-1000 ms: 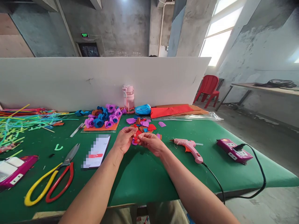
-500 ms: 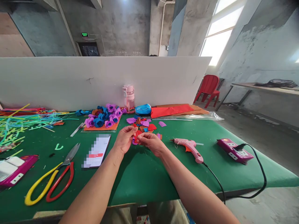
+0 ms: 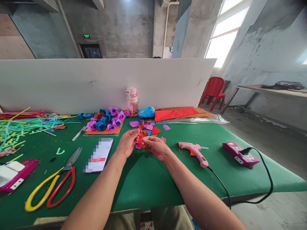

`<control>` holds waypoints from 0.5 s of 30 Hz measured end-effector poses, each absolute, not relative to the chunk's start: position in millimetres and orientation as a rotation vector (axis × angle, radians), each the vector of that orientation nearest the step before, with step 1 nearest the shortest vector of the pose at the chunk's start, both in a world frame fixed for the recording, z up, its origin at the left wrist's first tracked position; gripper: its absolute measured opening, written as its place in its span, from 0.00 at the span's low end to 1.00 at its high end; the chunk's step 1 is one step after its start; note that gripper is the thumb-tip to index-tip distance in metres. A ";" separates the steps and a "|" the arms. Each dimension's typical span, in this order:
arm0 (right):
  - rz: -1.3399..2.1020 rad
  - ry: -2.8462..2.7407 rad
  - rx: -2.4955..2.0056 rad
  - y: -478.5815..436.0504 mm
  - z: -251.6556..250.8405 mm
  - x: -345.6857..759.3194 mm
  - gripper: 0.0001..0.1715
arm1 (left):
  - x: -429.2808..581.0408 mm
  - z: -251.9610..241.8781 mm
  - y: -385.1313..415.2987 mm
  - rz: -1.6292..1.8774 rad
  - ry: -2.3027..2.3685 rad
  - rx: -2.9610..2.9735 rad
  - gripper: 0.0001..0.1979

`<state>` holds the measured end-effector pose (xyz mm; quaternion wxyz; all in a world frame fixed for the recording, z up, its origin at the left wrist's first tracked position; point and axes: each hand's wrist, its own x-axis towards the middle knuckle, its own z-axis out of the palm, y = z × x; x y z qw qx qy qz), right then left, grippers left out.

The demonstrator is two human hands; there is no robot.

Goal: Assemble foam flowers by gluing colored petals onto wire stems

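My left hand (image 3: 128, 142) is closed in a pinch on a small red paper piece (image 3: 141, 135) over the middle of the green table. My right hand (image 3: 156, 147) pinches at the right side of the same piece, with thumb and fingertips together. Part of the piece is hidden by the fingers. Just beyond the hands lie loose petal-shaped paper pieces (image 3: 155, 130) in purple, red, brown and blue. A pink glue gun (image 3: 195, 151) lies to the right of my right hand, and a phone (image 3: 102, 156) lies left of my left hand.
Large scissors (image 3: 68, 171) and a magenta power strip (image 3: 19, 175) are at the left. Finished paper flowers (image 3: 105, 119) sit on an orange sheet behind. A pink bottle (image 3: 132, 100) stands by the white board (image 3: 107, 83). Another magenta power strip (image 3: 241, 155) with a black cord is at the right.
A narrow red edge of the paper now rises above my left thumb, where it was mostly covered before. Both hands have stayed nearly in place.
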<state>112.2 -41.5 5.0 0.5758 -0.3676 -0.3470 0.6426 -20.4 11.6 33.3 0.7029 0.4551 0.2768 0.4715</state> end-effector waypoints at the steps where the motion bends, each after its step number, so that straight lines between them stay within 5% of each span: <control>1: 1.502 -0.811 -0.863 -41.4 4.7 112.1 0.18 | -20.2 33.1 11.0 1.040 0.612 1.027 0.16; 15: 1.518 -0.844 -0.866 -43.5 5.9 110.7 0.19 | -18.8 33.1 8.9 1.056 0.640 1.039 0.13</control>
